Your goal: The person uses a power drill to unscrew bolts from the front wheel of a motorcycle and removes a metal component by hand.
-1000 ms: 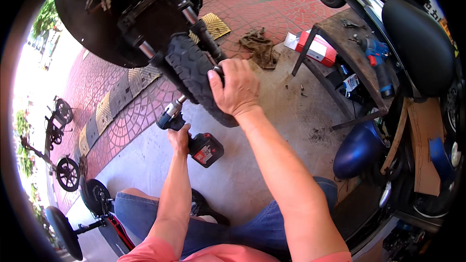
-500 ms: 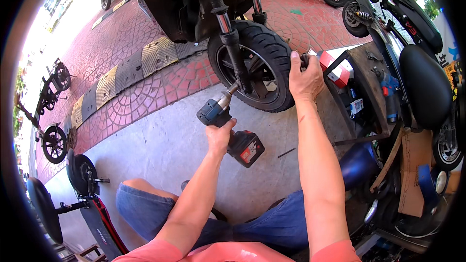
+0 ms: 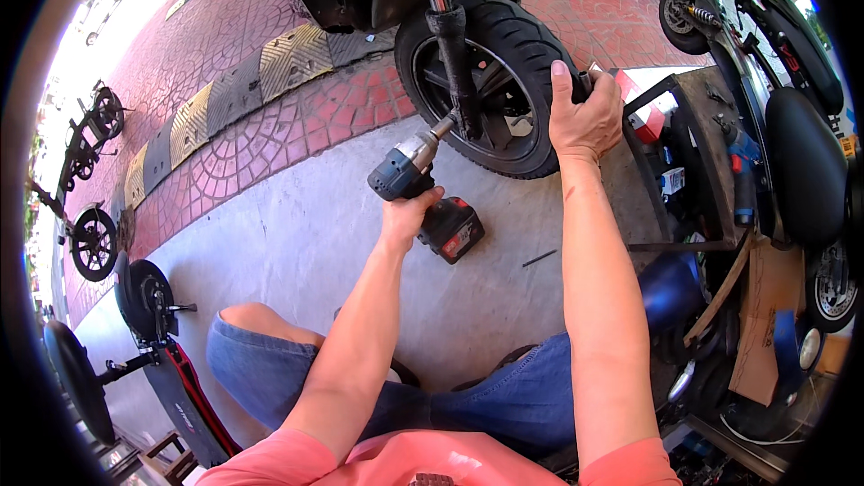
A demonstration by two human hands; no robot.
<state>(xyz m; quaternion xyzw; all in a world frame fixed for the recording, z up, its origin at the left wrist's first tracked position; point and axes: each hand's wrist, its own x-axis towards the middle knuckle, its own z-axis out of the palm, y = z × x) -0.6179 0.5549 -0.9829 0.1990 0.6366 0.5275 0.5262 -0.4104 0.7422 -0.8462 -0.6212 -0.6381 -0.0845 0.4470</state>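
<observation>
My left hand [image 3: 409, 214] is wrapped round the grip of a dark cordless impact wrench [image 3: 402, 168]. Its socket end [image 3: 444, 125] meets the foot of the fork leg [image 3: 457, 63], at the front wheel's axle. The wheel's black tyre [image 3: 533, 49] stands upright on the ground. Beside the tyre's right side, my right hand [image 3: 589, 121] has its thumb raised and its fingers curled round a small dark metal piece [image 3: 586, 83]. The fingers hide most of that piece, so its kind cannot be made out.
A thin dark rod [image 3: 540, 258] lies on the grey floor [image 3: 378, 306]. At right stands a metal-framed stand [image 3: 697, 148] with a blue-and-red power tool [image 3: 742, 171] and a red-and-white box [image 3: 646, 112]. A folded scooter [image 3: 184, 396] is at left; a speed bump [image 3: 238, 72] crosses the red paving.
The view has shifted, so the wheel sits higher in the picture. My left hand still holds the impact wrench at the axle; my right hand's thumb has lifted further from its fingers.
</observation>
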